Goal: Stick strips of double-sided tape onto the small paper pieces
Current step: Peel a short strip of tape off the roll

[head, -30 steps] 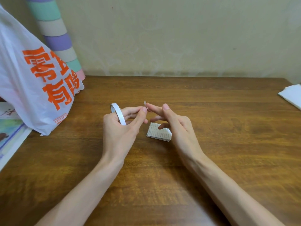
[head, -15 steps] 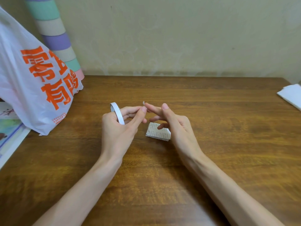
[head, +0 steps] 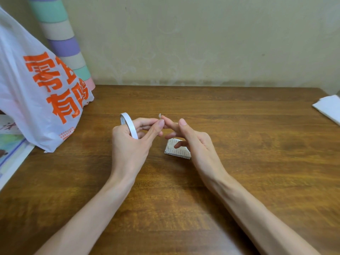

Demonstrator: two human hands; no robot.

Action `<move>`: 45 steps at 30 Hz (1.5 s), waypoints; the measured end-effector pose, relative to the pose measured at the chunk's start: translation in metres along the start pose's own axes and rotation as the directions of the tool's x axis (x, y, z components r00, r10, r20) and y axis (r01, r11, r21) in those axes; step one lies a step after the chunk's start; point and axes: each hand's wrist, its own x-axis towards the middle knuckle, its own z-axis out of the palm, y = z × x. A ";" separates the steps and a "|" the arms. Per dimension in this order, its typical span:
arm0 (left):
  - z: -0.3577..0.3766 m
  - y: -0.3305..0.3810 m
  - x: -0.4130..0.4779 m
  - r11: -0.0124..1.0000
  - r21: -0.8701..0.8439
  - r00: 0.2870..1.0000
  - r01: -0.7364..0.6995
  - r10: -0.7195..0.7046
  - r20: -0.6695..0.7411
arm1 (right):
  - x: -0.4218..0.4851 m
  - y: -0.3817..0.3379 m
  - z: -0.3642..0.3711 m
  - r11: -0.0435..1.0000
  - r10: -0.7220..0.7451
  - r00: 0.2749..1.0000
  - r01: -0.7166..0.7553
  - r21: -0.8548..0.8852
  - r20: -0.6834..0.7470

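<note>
- Double-sided tape roll (head: 128, 125) is held in the left hand (head: 129, 144). It stands on its edge, with the fingers curled through and around the ring, and its upper part rises above the knuckles.
- The left thumb is stretched out to the right and its tip meets the tip of the right index finger.
- The right hand (head: 196, 142) is mostly spread. The index finger and thumb are straight and point up and to the left, while the lower fingers bend loosely toward the table (head: 239, 144).
- A small tape strip (head: 159, 115) stands up at the tip of the right index finger, just where the two hands meet. It seems only stuck to the fingertip, but it is too small to be sure how it is held.
- The paper pieces (head: 179, 153), a little stack with printed text, lie flat on the table directly under the right hand's bent fingers. They are below the strip and apart from it.
- A white plastic bag (head: 36, 85) with orange characters sits at the left, with a striped tube (head: 60, 39) behind it.
- A white sheet (head: 329, 107) lies at the right edge of the table.
</note>
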 end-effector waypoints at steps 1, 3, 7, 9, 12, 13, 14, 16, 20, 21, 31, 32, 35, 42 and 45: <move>0.000 0.000 0.000 1.000 -0.006 1.000 0.001 -0.001 0.001 | 0.000 -0.001 0.000 1.000 -0.001 1.000 0.001 0.003 0.003; 0.000 0.001 -0.001 1.000 -0.021 1.000 0.005 -0.005 0.011 | 0.000 -0.001 -0.001 1.000 -0.004 1.000 0.004 0.002 0.007; 0.002 0.002 -0.001 0.998 -0.055 0.999 0.034 -0.033 0.025 | 0.001 -0.001 -0.003 1.000 0.003 1.000 -0.003 0.010 0.001; 0.002 0.003 -0.002 0.997 -0.058 0.999 0.042 -0.041 0.032 | 0.001 -0.001 -0.004 1.000 0.004 1.000 -0.004 0.001 -0.002; 0.001 0.003 -0.002 0.998 -0.046 0.998 0.038 -0.036 0.047 | 0.002 -0.001 -0.005 1.000 0.004 1.000 -0.004 -0.001 -0.012; 0.001 0.004 -0.002 0.998 -0.043 0.998 0.036 -0.034 0.052 | 0.002 0.000 -0.006 1.000 0.003 1.000 -0.003 0.003 -0.017; 0.001 0.004 -0.002 0.999 -0.042 0.998 0.035 -0.032 0.054 | 0.003 0.000 -0.006 1.000 0.003 1.000 -0.003 0.007 -0.022; 0.001 0.005 -0.003 0.998 -0.048 0.998 0.038 -0.035 0.053 | 0.003 -0.001 -0.006 1.000 0.004 1.000 -0.003 0.007 -0.025; 0.002 0.007 -0.003 0.997 -0.060 0.998 0.041 -0.038 0.051 | 0.002 -0.001 -0.006 1.000 0.005 1.000 -0.005 -0.002 -0.018; 0.002 0.008 -0.003 0.997 -0.061 0.998 0.038 -0.035 0.051 | 0.001 -0.001 -0.006 1.000 0.005 1.000 -0.005 -0.003 -0.016; 0.001 0.005 -0.002 1.000 -0.025 0.999 0.017 -0.016 0.044 | 0.001 -0.004 -0.007 1.000 0.016 1.000 -0.016 -0.010 -0.013; 0.001 0.005 -0.002 0.999 -0.032 0.999 0.021 -0.019 0.043 | 0.001 -0.004 -0.007 1.000 0.016 1.000 -0.017 -0.014 -0.012; 0.001 0.004 -0.002 0.999 -0.039 0.999 0.026 -0.024 0.043 | 0.001 -0.003 -0.007 1.000 0.019 1.000 -0.019 -0.018 -0.013; 0.001 0.003 -0.001 1.000 -0.018 0.999 0.009 -0.008 0.053 | 0.002 -0.002 -0.007 1.000 0.015 1.000 -0.015 -0.014 -0.017; 0.001 0.002 0.000 1.000 -0.019 0.999 0.009 -0.008 0.049 | 0.002 -0.002 -0.007 1.000 0.016 1.000 -0.016 -0.016 -0.011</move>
